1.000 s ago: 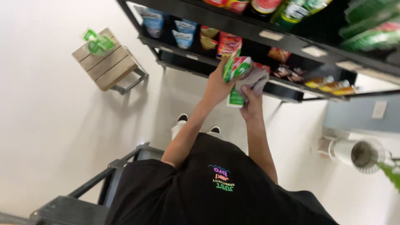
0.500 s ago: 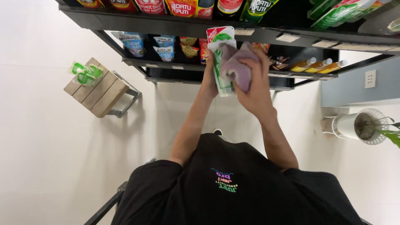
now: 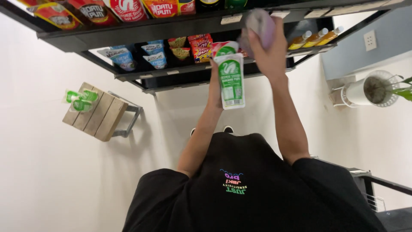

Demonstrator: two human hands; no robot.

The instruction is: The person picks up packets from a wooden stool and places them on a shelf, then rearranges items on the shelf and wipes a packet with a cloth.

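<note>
My left hand [image 3: 214, 86] grips the green-and-white pouch [image 3: 231, 79] upright before the black shelf [image 3: 171, 28], my right hand [image 3: 268, 47] presses a purple cloth [image 3: 262, 21] to its upper edge, so I'd wipe steadily, pouch held clear.

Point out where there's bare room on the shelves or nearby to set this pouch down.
The wooden stool has bare slats right of the green bottles. The top shelf is packed edge to edge with snack bags. The middle shelf is crowded too, where the left hand holds the green-and-white pouch. The right hand presses a purple cloth there.
</note>
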